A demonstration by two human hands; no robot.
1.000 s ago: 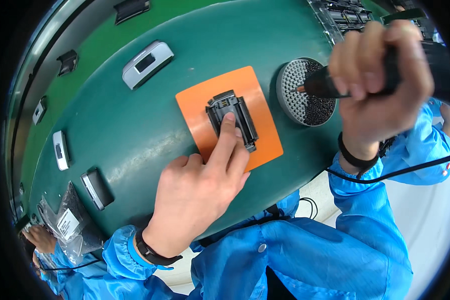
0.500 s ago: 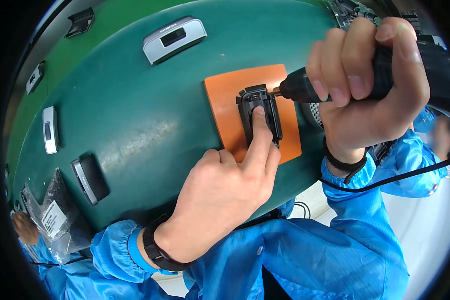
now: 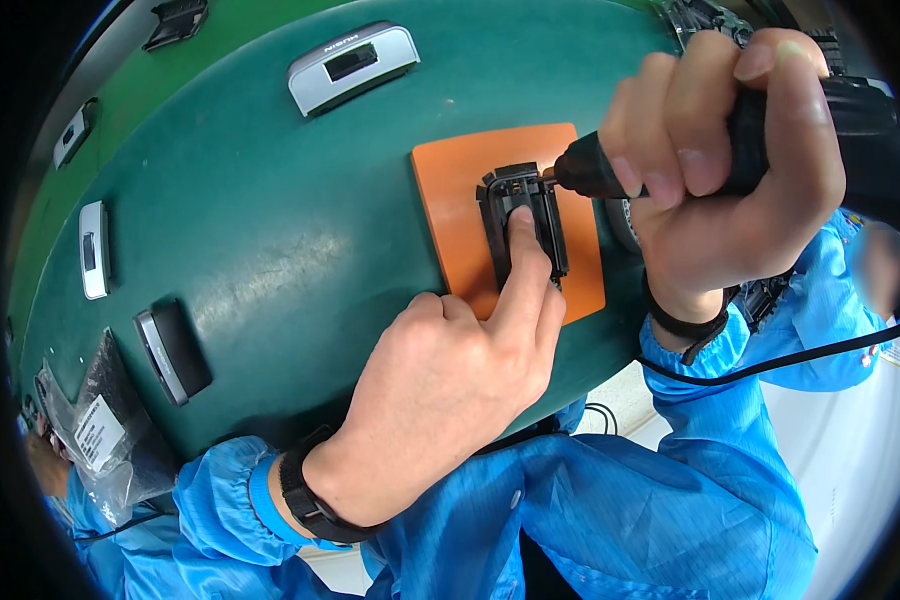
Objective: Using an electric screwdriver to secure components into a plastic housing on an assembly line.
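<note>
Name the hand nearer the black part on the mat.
Left. The left hand touches the black part; the right hand, gripping a driver, is off to its right.

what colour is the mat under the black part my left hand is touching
The mat is plain orange, seen best in the head view.

Silver-grey casing (image 3: pixel 355 66) on far side of green table (image 3: pixel 260 200): short word in dark capitals along upper edge, upside down to viewer. White rectangular label (image 3: pixel 99 432) on clear plastic bag (image 3: pixel 138 455), lower left: tilted, several lines of dark print, too small to read.
</note>
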